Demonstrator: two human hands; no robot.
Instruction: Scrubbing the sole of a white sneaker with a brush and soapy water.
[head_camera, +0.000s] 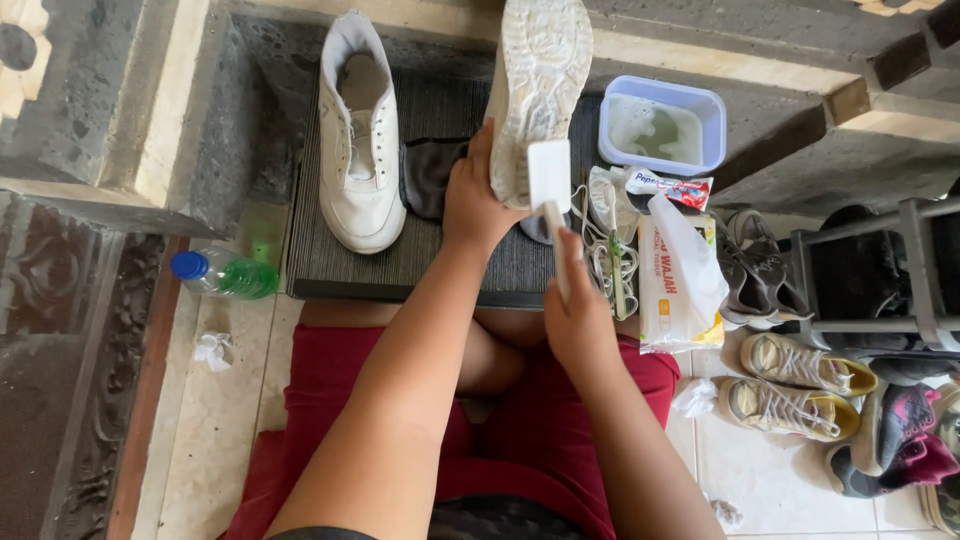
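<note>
1. Right hand (578, 318), nearest, is clamped on a white brush (550, 190), head against the sole.
2. Left hand (478, 200) grips the upturned white sneaker (540, 90) over the dark mat (450, 270).
3. Risk: the sneaker could twist out under scrubbing pressure.
4. Beyond, the tub (662, 125), apparently of soapy water, could tip if knocked.

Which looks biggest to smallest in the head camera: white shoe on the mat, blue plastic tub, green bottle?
1. White lace-up shoe on the mat
2. Blue plastic tub
3. Green bottle with blue cap, though the tub and bottle look close
</note>
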